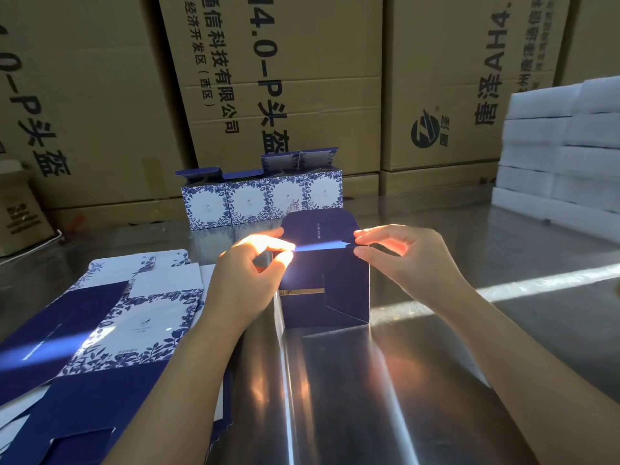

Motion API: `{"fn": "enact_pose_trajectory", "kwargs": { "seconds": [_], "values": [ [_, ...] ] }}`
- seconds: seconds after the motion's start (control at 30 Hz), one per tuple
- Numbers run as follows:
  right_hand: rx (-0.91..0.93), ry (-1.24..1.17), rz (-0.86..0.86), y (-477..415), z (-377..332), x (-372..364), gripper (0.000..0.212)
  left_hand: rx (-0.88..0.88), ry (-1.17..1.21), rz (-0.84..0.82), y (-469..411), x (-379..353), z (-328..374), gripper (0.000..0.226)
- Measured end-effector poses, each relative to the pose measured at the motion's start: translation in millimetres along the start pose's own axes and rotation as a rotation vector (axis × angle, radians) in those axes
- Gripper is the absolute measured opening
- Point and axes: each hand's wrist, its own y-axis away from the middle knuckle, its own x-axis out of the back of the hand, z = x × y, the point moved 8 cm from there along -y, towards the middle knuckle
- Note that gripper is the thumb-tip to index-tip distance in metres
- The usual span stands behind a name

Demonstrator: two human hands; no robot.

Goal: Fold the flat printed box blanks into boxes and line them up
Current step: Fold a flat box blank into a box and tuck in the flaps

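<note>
A dark blue half-folded box [339, 290] stands upright on the shiny metal table [419, 380], its lid flap raised at the back. My left hand [248, 273] pinches the top front edge at the left corner. My right hand [406, 253] pinches the same edge at the right corner. A stack of flat blue-and-white floral box blanks [110, 330] lies to the left. Several folded boxes [261, 199] stand in a row at the back of the table, lids up.
Large brown cartons [285, 78] with printed text form a wall behind the table. Stacked white foam blocks [557, 152] fill the right rear. A small brown carton [20, 209] sits at the far left. A sunlight band crosses the table.
</note>
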Motion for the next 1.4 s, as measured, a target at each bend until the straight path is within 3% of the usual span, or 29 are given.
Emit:
{"fn": "enact_pose_trajectory", "kwargs": {
  "seconds": [0.53, 0.67, 0.73, 0.83, 0.93, 1.07, 1.23, 1.4],
  "values": [
    [-0.004, 0.009, 0.048, -2.2, 3.3, 2.6, 0.009, 0.02, -0.025, 0.009, 3.2, -5.5, -1.1, 0.014],
    [0.002, 0.04, 0.067, -0.7, 2.8, 3.3, 0.009, 0.036, 0.1, 0.018, 3.7, -8.2, -7.5, 0.043],
    [0.031, 0.141, 0.099, 0.1, -0.4, 5.2, 0.009, 0.188, 0.202, 0.055, 2.6, -9.6, -24.4, 0.046],
    [0.033, 0.209, 0.198, 0.3, 0.6, 14.7, 0.015, 0.54, 0.315, 0.074, 5.1, -16.2, -51.9, 0.022],
    [0.031, 0.245, 0.253, -0.9, 4.0, 20.5, 0.028, 0.78, 0.401, -0.048, 15.6, -31.3, -64.0, 0.034],
    [0.047, 0.209, 0.197, -1.5, 5.0, 12.6, 0.016, 0.841, 0.374, -0.229, 28.5, -48.8, -62.3, 0.056],
    [0.051, 0.181, 0.177, -2.6, 4.1, 8.7, 0.019, 0.963, 0.615, -0.244, 33.9, -54.8, -67.2, 0.077],
    [0.02, 0.166, 0.196, -3.6, 7.6, 11.5, 0.025, 1.026, 0.813, -0.192, 34.1, -57.9, -67.2, 0.078]
  ]
}}
